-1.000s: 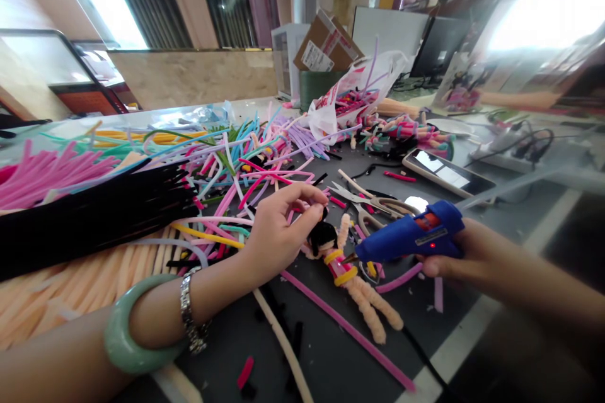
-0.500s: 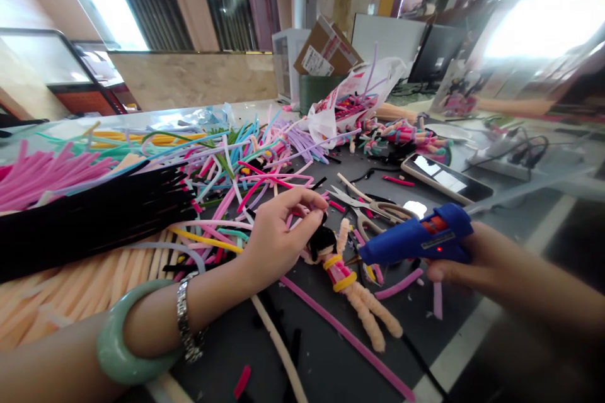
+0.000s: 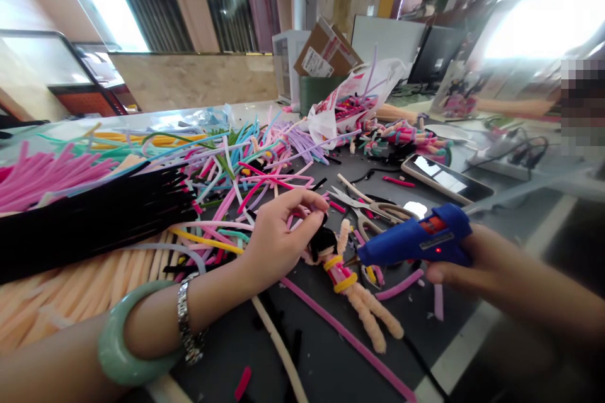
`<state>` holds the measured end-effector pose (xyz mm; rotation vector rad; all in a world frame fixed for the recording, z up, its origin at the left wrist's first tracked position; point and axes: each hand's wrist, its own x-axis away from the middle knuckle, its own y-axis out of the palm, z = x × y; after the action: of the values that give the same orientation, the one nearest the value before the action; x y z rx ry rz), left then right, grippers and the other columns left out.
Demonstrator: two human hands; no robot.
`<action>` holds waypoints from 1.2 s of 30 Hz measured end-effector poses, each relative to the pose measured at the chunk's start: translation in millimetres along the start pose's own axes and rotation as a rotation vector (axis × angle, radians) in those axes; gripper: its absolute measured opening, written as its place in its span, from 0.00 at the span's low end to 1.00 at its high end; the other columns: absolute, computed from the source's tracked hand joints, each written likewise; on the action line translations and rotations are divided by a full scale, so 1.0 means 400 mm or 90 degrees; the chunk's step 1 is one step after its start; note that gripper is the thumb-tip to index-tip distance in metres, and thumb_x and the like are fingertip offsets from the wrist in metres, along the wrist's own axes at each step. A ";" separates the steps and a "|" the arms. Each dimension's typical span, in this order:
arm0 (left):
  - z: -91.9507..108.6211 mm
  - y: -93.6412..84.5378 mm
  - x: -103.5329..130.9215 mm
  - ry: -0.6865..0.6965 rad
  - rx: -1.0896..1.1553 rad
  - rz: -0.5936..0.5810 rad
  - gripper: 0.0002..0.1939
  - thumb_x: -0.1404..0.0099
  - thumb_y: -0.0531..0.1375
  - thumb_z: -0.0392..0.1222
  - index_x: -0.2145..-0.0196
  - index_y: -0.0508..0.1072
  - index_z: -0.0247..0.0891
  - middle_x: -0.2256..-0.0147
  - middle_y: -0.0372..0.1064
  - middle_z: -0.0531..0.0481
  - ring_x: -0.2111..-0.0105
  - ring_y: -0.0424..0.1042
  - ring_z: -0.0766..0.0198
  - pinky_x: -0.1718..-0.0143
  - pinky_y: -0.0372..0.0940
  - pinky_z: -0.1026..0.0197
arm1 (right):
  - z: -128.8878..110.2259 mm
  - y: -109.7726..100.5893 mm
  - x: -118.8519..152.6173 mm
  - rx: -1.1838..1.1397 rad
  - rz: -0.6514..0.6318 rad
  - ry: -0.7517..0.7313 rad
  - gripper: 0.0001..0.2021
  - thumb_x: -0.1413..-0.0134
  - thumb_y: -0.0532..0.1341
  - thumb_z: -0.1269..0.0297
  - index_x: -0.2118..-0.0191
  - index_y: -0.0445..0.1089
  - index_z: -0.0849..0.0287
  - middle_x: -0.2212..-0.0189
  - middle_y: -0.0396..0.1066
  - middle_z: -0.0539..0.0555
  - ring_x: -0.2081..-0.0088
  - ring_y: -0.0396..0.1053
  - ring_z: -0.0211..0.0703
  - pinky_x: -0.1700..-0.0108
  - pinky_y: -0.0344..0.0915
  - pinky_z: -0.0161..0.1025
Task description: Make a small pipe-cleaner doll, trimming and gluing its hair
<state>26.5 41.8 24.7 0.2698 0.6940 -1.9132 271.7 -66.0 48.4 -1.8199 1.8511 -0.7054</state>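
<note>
A small pipe-cleaner doll (image 3: pixel 339 274) lies on the dark tabletop, with black hair, a pink body, yellow bands and peach limbs. Beside its head is my left hand (image 3: pixel 283 227), thumb and forefinger pinched together on a dark bit at the hair; the fingers partly hide the contact. My right hand (image 3: pixel 456 271) is wrapped round a blue hot glue gun (image 3: pixel 411 242) with a lit red light. The gun's nozzle points left, close to the doll's upper body and raised arm. Behind the doll rest open scissors (image 3: pixel 363 204).
Black pipe cleaners (image 3: pixel 94 220) and peach ones (image 3: pixel 137 283) are heaped at left. A phone (image 3: pixel 447 177) lies at back right, near finished dolls (image 3: pixel 401 135). A plastic bag (image 3: pixel 350 91) and cardboard box (image 3: pixel 327 49) stand behind. Another person's arm (image 3: pixel 515 106) shows at far right.
The glue gun has shifted very slightly left, its nozzle a touch nearer the doll. My left hand stays almost still at the doll's head.
</note>
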 end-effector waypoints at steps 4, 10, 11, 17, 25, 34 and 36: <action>-0.001 0.001 0.000 0.000 0.000 0.000 0.05 0.40 0.57 0.32 0.67 0.72 0.38 0.68 0.69 0.52 0.70 0.67 0.67 0.65 0.64 0.62 | 0.014 -0.003 -0.010 0.029 -0.049 -0.012 0.19 0.62 0.65 0.45 0.70 0.78 0.55 0.76 0.73 0.52 0.71 0.68 0.51 0.70 0.64 0.39; 0.000 0.001 -0.001 0.007 -0.002 -0.003 0.06 0.40 0.56 0.31 0.67 0.72 0.38 0.68 0.69 0.51 0.70 0.67 0.66 0.64 0.64 0.62 | 0.009 -0.001 -0.009 0.027 -0.067 -0.032 0.18 0.60 0.65 0.46 0.69 0.78 0.56 0.75 0.74 0.52 0.71 0.69 0.51 0.69 0.65 0.39; 0.000 0.001 -0.001 0.007 -0.003 -0.003 0.06 0.40 0.56 0.31 0.67 0.72 0.38 0.68 0.69 0.51 0.69 0.68 0.66 0.64 0.64 0.62 | 0.006 0.000 -0.008 0.019 -0.065 -0.032 0.19 0.60 0.65 0.45 0.69 0.78 0.56 0.74 0.75 0.51 0.71 0.70 0.51 0.68 0.65 0.39; 0.002 0.001 -0.002 0.003 -0.011 -0.002 0.05 0.40 0.56 0.32 0.67 0.72 0.37 0.69 0.70 0.51 0.70 0.69 0.66 0.65 0.65 0.62 | 0.000 -0.004 0.001 0.024 -0.048 -0.019 0.20 0.62 0.66 0.43 0.71 0.78 0.57 0.74 0.74 0.52 0.71 0.69 0.50 0.68 0.64 0.39; 0.005 0.000 0.000 -0.008 -0.011 -0.001 0.05 0.40 0.57 0.32 0.67 0.72 0.37 0.69 0.69 0.52 0.70 0.68 0.66 0.64 0.65 0.62 | 0.005 -0.015 0.002 0.087 -0.032 -0.014 0.23 0.62 0.64 0.40 0.72 0.76 0.58 0.75 0.72 0.52 0.73 0.66 0.47 0.72 0.61 0.37; 0.006 0.001 -0.001 -0.012 -0.012 -0.004 0.06 0.40 0.57 0.32 0.67 0.72 0.37 0.69 0.70 0.51 0.70 0.68 0.66 0.64 0.65 0.62 | -0.010 -0.006 0.004 0.079 -0.012 -0.022 0.21 0.62 0.65 0.42 0.73 0.77 0.57 0.79 0.71 0.51 0.76 0.65 0.45 0.72 0.61 0.37; 0.005 0.000 0.000 -0.012 -0.013 -0.005 0.06 0.40 0.57 0.32 0.67 0.72 0.37 0.68 0.70 0.51 0.70 0.69 0.65 0.65 0.66 0.62 | -0.008 -0.004 0.004 0.094 -0.016 -0.022 0.22 0.60 0.64 0.41 0.73 0.77 0.57 0.78 0.73 0.52 0.74 0.67 0.47 0.72 0.61 0.38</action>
<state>26.9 40.8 26.4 0.2360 0.7017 -1.9122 270.8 -67.3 51.9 -1.7526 1.7095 -0.7932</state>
